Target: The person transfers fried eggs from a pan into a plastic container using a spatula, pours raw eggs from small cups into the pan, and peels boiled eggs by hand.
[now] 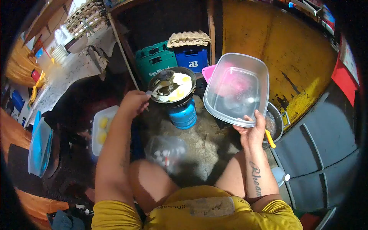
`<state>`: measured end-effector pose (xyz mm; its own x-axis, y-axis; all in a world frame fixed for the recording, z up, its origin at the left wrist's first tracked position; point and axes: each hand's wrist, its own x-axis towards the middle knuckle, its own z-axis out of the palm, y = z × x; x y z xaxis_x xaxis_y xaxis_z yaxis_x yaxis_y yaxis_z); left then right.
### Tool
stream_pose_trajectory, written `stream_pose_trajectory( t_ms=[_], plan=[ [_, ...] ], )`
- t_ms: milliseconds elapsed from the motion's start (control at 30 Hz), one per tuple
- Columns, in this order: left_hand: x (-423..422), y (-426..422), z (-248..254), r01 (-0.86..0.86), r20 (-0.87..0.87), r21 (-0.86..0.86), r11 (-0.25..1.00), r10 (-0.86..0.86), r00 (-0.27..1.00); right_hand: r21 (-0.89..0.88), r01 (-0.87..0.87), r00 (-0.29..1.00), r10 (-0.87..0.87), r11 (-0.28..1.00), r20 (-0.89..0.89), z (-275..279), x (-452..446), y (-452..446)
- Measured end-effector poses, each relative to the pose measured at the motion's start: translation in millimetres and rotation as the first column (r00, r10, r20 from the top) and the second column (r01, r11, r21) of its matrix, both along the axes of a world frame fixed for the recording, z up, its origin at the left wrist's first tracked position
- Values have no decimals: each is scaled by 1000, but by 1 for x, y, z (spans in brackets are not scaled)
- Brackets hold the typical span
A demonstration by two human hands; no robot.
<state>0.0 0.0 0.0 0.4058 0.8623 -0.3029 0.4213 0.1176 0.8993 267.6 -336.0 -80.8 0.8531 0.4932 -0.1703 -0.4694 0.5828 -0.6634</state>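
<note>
My left hand (136, 103) is closed round the handle of a spatula (156, 89), whose head is in a black frying pan (154, 99). Fried eggs (180, 91) with yellow yolks lie in the pan among dark oil. Under the pan stands a blue gas canister (183, 115). In my right hand (253, 129) is a clear plastic container (236, 92), tilted with its inside facing me and gripped by the near rim. Behind the container a pink plastic thing (208, 72) sticks out, mostly hidden.
At left, a white tub (96, 132) holds yellow yolks. On the floor lies a plastic bag (167, 150) with eggshells. A metal pot (283, 132) with a yellow-handled utensil (270, 138) stands at right. Green (155, 63) and blue (190, 59) crates are behind, egg trays (188, 39) on top.
</note>
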Motion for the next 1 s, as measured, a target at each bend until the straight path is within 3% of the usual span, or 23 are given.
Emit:
stream_pose_trajectory(
  t_ms=[67, 100, 133, 167, 267, 467, 1000],
  plan=[
    [16, 7, 6, 157, -287, 181, 971, -100, 953, -3, 27, 1000, -27, 1000, 12, 2, -4, 2],
    [30, 0, 4, 163, -282, 181, 970, -108, 953, -3, 35, 999, -35, 999, 17, 4, 3, -4],
    [38, -4, -1, 172, -362, 444, 879, 0, 932, -8, 40, 999, -40, 999, 17, 5, 3, -6],
    [45, -6, -3, 199, -405, 673, 713, 129, 905, -7, 44, 999, -44, 999, 15, 5, 2, -6],
    [55, -28, 12, 234, -455, 739, 632, 212, 865, -9, 50, 998, -49, 999, 30, 6, 2, -7],
    [42, -56, 15, 252, -484, 759, 601, 261, 835, -64, 20, 997, -15, 998, 77, 4, 7, -11],
    [-35, -97, -21, 384, -510, 789, 479, 162, 845, -60, 10, 999, -8, 998, 38, 3, 1, -2]
  ],
)
